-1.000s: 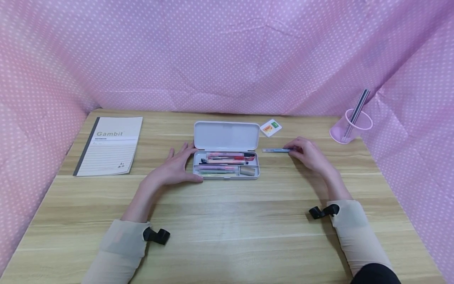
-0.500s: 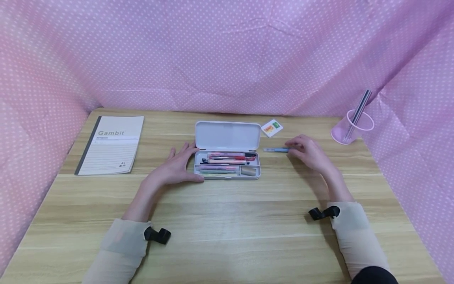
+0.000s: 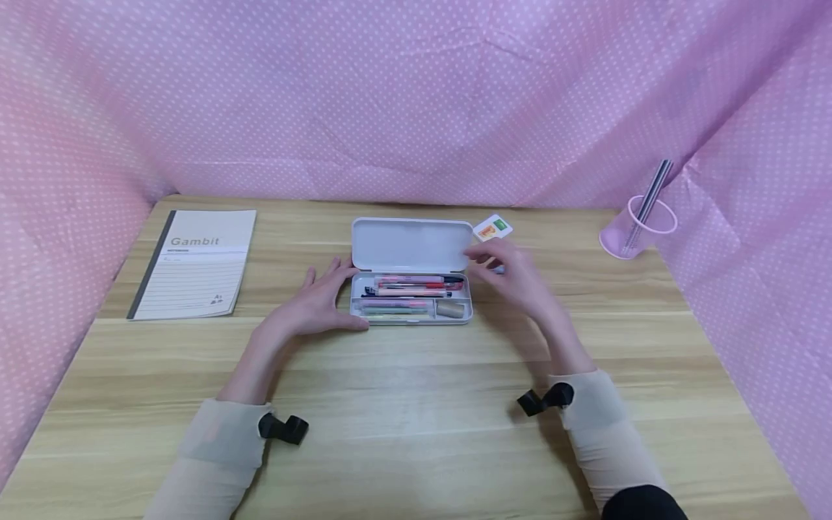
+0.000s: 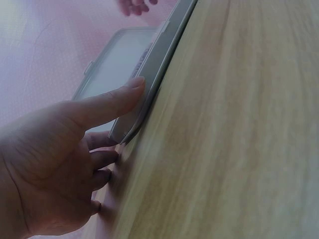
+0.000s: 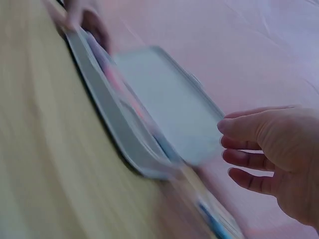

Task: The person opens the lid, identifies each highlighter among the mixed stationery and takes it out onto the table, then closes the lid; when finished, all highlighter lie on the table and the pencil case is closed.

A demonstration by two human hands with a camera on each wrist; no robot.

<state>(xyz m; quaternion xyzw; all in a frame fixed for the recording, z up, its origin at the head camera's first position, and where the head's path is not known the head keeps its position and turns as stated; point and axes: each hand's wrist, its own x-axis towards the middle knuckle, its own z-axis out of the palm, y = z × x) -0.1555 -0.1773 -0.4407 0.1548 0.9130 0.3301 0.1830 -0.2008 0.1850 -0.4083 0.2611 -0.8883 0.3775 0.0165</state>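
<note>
An open white pencil case (image 3: 411,323) stands mid-table, its lid (image 3: 412,245) tipped back. Inside lie several pens (image 3: 416,292) and a grey-brown stubby block (image 3: 450,309). My left hand (image 3: 312,303) grips the case's left end, thumb along the front wall and fingers round the end, as the left wrist view shows. My right hand (image 3: 510,278) hovers by the right end of the lid, thumb and fingers loosely bent with nothing between them in the right wrist view. Below it a blue pen (image 5: 214,221) lies on the table, mostly hidden by the hand in the head view.
A small white card-like piece with a green and orange print (image 3: 492,227) lies behind the right hand. At the back right stands a pink mesh pen cup (image 3: 624,237) with dark striped sticks (image 3: 655,189). A notebook (image 3: 195,267) lies at the left. Pink dotted cloth (image 3: 390,108) hangs behind.
My right hand has let go of the blue pen and moved left to the lid's right end; the pen stays on the table. My left hand keeps its hold on the case.
</note>
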